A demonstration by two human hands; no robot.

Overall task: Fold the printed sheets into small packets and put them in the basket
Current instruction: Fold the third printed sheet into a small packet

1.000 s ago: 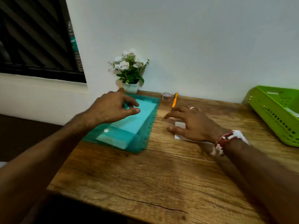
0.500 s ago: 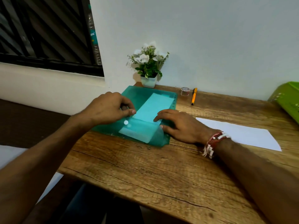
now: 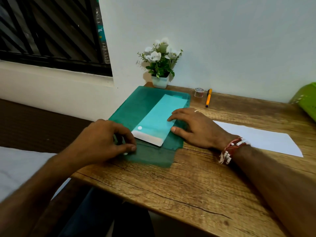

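Wooden desk (image 3: 171,185): your work surface, set against a pale wall.
Green folder (image 3: 136,106): translucent plastic, flat at the desk's left end, with a stack of sheets (image 3: 159,120) inside whose near edge pokes out white.
Your left hand (image 3: 102,142): fingers curled, thumb and forefinger pinching the folder's flap at its near edge.
Your right hand (image 3: 196,127): fingers spread, resting flat on the folder and stack.
Loose sheet (image 3: 259,139): white, flat on the desk beside your right wrist.
Basket (image 3: 306,100): lime green, far right, mostly out of view.
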